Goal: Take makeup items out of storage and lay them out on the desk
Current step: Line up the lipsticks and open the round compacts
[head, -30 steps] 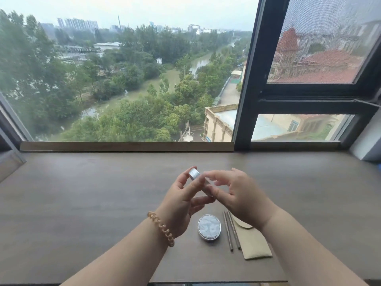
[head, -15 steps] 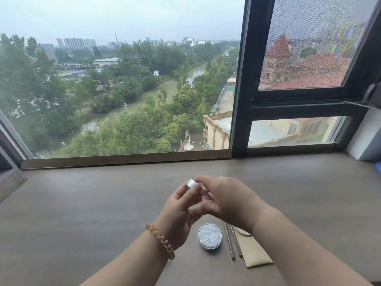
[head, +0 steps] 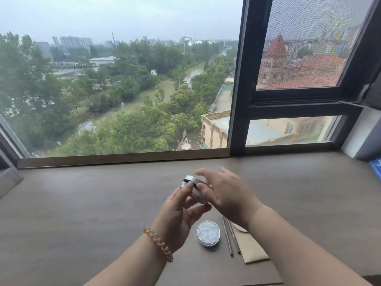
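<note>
compact (head: 193, 179) — in curled left grip (head: 177, 217), right grip (head: 228, 195)

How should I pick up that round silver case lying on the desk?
I'd pinch the round silver case across its rim from above: it lies flat on the brown desk, so only its low edge offers grip. Two thin metal sticks crowd its right.

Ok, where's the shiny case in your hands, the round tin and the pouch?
case (head: 192, 179): head view, on the silver edge of its lid.
tin (head: 208, 235): head view, middle of its top.
pouch (head: 251, 247): head view, on its flat tan front.
</note>
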`<state>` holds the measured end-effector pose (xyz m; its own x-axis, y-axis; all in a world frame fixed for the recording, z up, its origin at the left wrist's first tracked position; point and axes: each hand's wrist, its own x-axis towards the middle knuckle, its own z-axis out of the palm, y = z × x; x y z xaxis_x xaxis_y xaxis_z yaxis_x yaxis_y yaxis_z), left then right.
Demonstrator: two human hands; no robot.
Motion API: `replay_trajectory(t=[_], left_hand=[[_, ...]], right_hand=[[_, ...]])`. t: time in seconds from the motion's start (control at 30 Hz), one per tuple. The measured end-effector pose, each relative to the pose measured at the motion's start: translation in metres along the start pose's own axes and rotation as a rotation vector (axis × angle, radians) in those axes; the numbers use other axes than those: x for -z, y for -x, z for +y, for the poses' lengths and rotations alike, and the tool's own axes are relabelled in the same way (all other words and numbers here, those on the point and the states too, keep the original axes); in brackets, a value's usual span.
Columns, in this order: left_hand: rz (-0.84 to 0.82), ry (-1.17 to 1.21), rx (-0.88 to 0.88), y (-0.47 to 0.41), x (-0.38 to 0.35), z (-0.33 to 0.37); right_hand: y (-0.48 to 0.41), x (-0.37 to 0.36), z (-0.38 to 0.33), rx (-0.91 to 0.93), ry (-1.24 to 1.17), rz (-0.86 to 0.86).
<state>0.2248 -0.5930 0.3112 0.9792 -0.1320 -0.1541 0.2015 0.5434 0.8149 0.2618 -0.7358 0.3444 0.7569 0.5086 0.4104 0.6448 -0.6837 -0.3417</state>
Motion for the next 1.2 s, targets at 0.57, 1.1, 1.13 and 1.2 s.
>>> replay_trajectory(t=[0.57,1.1,1.13,1.2], left_hand=[[-0.097,0.119,0.175,0.017,0.028,-0.02],[0.297,-0.144,0.358,0.013,0.065,-0.082],[0.33,-0.144,0.369,0.012,0.067,-0.088],[0.39,-0.135,0.389,0.01,0.072,-0.103]], right_hand=[[-0.005,-0.042,0.023,-0.483,-0.456,0.295],[0.027,-0.11,0.064,-0.664,-0.698,-0.083],[0.032,-0.114,0.066,-0.661,-0.708,-0.121],[0.042,-0.127,0.068,-0.663,-0.698,-0.224]])
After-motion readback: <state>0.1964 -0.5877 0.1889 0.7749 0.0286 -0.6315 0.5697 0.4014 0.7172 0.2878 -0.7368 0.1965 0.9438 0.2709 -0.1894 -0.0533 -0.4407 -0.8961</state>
